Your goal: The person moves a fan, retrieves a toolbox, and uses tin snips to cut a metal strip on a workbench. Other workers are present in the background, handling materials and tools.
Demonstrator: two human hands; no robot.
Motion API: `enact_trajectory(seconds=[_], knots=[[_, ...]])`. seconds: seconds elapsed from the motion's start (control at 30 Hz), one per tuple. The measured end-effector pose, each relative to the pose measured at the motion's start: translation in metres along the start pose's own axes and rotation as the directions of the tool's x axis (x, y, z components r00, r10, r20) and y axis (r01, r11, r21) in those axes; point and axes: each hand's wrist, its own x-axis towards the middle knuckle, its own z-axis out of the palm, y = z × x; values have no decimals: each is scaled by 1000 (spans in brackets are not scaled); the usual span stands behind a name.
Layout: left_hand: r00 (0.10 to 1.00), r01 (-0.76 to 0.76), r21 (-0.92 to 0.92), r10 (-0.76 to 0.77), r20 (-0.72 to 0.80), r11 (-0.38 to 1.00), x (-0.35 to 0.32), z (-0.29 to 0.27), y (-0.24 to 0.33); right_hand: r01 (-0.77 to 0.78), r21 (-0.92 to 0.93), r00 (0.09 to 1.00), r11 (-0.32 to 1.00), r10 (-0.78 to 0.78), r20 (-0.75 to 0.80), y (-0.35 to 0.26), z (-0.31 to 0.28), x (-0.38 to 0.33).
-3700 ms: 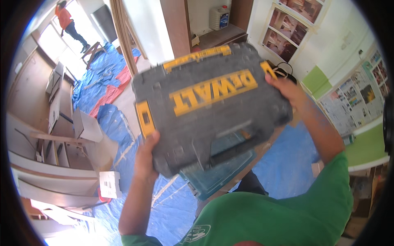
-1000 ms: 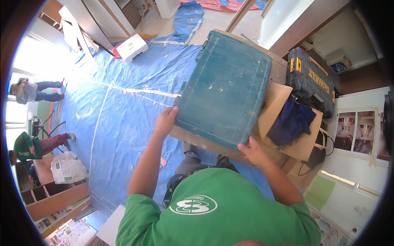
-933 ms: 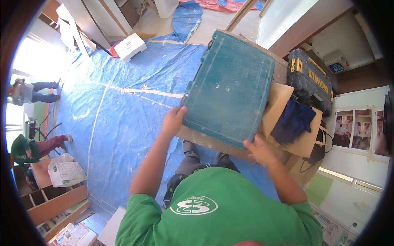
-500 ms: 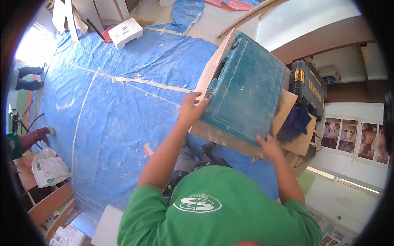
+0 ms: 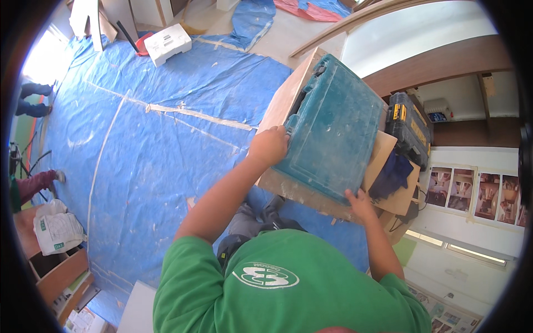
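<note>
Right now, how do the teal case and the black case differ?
The teal case is plain-topped; the black case bears yellow patches. The left hand and right hand are at the teal case's edges; neither touches the black case. Both are boxy cases.

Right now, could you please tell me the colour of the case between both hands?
The case is teal; the head view shows it best.

An indoor room under renovation: taped blue tarpaulin [image 5: 166,161] spreads underfoot at left and centre; a black-and-yellow tool case [image 5: 410,130] and taped-up photo prints [image 5: 461,190] show at right.
</note>
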Motion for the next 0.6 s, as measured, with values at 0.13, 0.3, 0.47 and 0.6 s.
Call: enact_trajectory(seconds=[0.13, 0.3, 0.47, 0.6], knots=[[985, 22, -29, -27, -171, 999, -6, 12, -12, -120, -132, 992, 984, 112, -65, -14, 2, -2], [949, 235, -197, -269, -166, 952, 5, 36, -69, -9, -182, 998, 983, -2, -62, -28, 2, -11], [930, 334, -90, -312, 193, 938, 35, 38, -113, -71, -239, 997, 969, 65, -33, -36, -2, -13], [978, -6, -361, -70, -198, 933, 114, 18, -74, -67, -302, 997, 951, 51, -62, -44, -3, -14]])
